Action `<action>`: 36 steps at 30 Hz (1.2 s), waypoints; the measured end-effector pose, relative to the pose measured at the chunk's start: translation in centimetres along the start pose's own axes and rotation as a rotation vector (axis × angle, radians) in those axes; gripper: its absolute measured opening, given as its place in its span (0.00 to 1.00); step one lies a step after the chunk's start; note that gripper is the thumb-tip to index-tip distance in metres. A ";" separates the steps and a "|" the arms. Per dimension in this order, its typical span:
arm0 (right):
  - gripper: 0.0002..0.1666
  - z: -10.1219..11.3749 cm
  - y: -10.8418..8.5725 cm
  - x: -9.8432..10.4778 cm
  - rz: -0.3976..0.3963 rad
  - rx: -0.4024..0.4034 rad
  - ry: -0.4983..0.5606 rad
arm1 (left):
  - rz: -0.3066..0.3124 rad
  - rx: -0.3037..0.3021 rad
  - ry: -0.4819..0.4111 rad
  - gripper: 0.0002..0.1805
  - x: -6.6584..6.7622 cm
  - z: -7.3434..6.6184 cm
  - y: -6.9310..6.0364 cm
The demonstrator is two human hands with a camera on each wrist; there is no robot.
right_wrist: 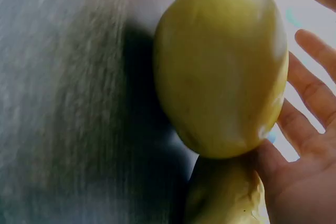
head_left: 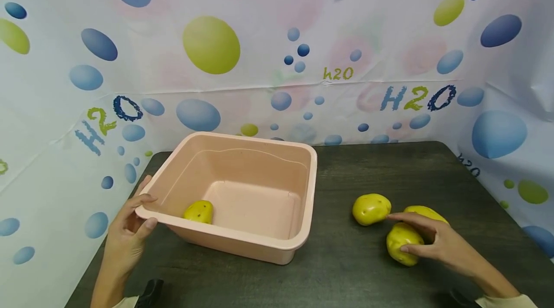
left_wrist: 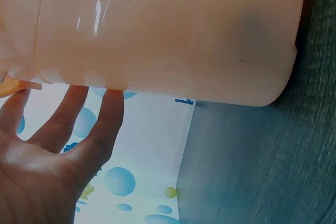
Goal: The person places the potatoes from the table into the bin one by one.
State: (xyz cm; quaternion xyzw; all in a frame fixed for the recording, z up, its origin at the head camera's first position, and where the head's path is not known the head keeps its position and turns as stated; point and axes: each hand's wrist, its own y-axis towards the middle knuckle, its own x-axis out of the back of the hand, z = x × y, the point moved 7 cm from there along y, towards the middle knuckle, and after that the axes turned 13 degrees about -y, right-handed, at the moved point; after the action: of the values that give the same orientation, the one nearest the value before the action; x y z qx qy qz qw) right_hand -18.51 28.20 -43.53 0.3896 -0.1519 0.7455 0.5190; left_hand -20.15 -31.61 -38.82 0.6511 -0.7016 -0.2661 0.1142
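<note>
Gripping near-left corner of the peach plastic tub (head_left: 255, 207) with left hand (head_left: 126, 231), thumb low on the outside near the corner, index finger over the rim; seeing more fingers reaching up to the tub's edge in the left wrist view; holding one yellow potato (head_left: 200, 211) inside the tub, near its front-left corner, partly hidden by the front rim; sitting on the dark table (head_left: 342, 279), left of the other potatoes. Reaching over the nearest potato (head_left: 401, 243) with right hand (head_left: 439, 245), thumb across its front, fingers over its top and far side; cannot tell firm grasp from loose contact, fingers looking spread and partly hidden behind a potato in the blurred right wrist view. Extending right index fingertip to the right edge of the upper-left potato (head_left: 371, 209) as viewed from the head; cannot tell contact from overlap there. Seeing the rear potato (head_left: 426, 212) just beyond the right hand, partly covered by it; counting three potatoes outside the tub, close together on the right side of the table, well apart from the tub. Behind the table, hanging white sheeting (head_left: 268, 48) with blue and green dots plus H2O lettering; at the wrists, pale sleeves (head_left: 506, 301).
</note>
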 end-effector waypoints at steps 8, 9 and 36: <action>0.36 -1.0 -0.9 0.1 -0.049 -0.054 -0.226 | 0.009 0.014 0.001 0.23 0.1 -0.1 0.0; 0.37 -1.2 -1.0 0.0 -0.057 -0.046 -0.236 | 0.009 0.015 0.007 0.24 0.1 -0.1 0.0; 0.41 -0.5 -1.2 -3.2 0.034 -0.079 -0.105 | -0.005 0.008 0.013 0.24 0.0 -0.1 0.2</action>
State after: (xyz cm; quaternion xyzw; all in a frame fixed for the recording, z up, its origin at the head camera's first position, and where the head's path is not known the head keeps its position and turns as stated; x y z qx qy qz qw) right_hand -17.16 26.97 -46.42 0.4048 -0.2148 0.7261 0.5127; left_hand -20.24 -31.60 -38.66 0.6552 -0.7002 -0.2592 0.1154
